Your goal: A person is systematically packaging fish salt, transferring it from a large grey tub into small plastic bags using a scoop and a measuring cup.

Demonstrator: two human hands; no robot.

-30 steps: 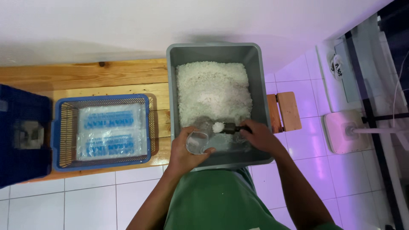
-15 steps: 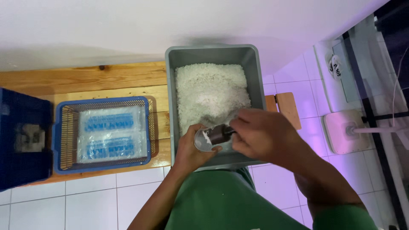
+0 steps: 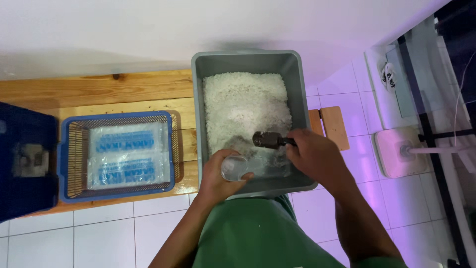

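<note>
A grey plastic tub (image 3: 296, 84) stands in front of me, more than half full of coarse white grains (image 3: 245, 106). My left hand (image 3: 218, 176) grips a small clear plastic container (image 3: 234, 167) at the tub's near edge, mouth tilted up. My right hand (image 3: 313, 158) holds a small dark scoop (image 3: 265, 140) by its handle, the bowl resting low against the white grains just right of the container.
To the left, a blue mesh basket (image 3: 67, 164) with clear printed plastic packets sits on a wooden bench (image 3: 99, 92). A dark blue box (image 3: 25, 159) is at the far left. White floor tiles lie below; a small wooden stool (image 3: 334, 126) and a white stand base (image 3: 396, 151) are to the right.
My right hand has drawn back from over the container and lowered the scoop into the grains. The left hand keeps the container in about the same place.
</note>
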